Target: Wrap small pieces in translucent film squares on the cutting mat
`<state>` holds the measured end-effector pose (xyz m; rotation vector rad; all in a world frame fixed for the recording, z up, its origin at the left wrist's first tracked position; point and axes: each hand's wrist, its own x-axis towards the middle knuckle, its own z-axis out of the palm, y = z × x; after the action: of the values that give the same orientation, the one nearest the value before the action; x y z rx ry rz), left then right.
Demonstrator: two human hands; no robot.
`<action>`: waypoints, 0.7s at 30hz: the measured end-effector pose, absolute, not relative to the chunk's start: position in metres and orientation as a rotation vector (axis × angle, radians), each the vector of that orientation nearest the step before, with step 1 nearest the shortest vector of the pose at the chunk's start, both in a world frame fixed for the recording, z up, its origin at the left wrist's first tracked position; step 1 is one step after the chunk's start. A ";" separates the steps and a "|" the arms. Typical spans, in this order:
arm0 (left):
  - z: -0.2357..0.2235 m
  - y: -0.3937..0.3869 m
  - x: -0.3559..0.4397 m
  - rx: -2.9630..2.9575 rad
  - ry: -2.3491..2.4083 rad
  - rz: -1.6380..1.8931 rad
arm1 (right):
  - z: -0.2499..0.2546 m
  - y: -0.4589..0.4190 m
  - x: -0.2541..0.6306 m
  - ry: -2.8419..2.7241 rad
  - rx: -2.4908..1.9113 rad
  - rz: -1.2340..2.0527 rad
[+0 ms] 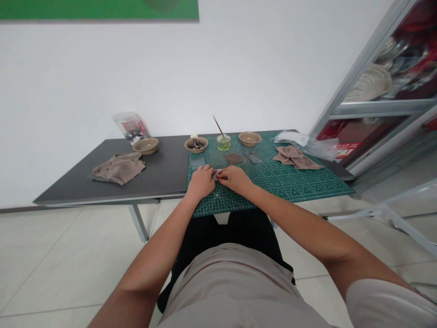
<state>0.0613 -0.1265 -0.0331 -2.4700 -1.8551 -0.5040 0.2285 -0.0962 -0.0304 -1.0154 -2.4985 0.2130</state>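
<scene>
Above the near part of a green cutting mat (290,184), my left hand (202,181) and my right hand (235,179) meet fingertip to fingertip. Both are closed on a small pale grey piece (216,174), mostly covered by the fingers; its kind does not show. Just beyond the hands lie a brown square piece (233,158), a dark grey rectangular piece (254,157) and a blue-grey flat piece (198,164). Behind them stand a glass jar (223,145) of yellowish liquid with a thin stick leaning in it, and a bowl (196,146) of small dark pieces.
A tan bowl (250,139) sits at the mat's back edge. Right of it lie a clear plastic bag (317,146) and a crumpled brown cloth (296,157). Leftward on the dark table (167,175) are another cloth (119,168), a bowl (145,146) and a clear tub (131,125).
</scene>
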 end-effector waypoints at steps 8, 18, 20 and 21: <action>-0.034 -0.126 0.062 -2.457 -1.856 -0.506 | -0.025 -0.091 0.246 -2.473 -1.162 0.203; -0.033 -0.125 0.061 -2.457 -1.884 -0.510 | -0.021 -0.090 0.223 -2.518 -1.073 0.207; -0.033 -0.125 0.061 -2.458 -1.886 -0.505 | -0.020 -0.092 0.226 -2.540 -1.053 0.211; -0.033 -0.126 0.062 -2.459 -1.886 -0.501 | -0.020 -0.093 0.229 -2.542 -1.072 0.207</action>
<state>0.0615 -0.1257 -0.0327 -2.4586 -1.8859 -0.5011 0.2285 -0.0931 -0.0197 -1.0716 -2.5425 0.2069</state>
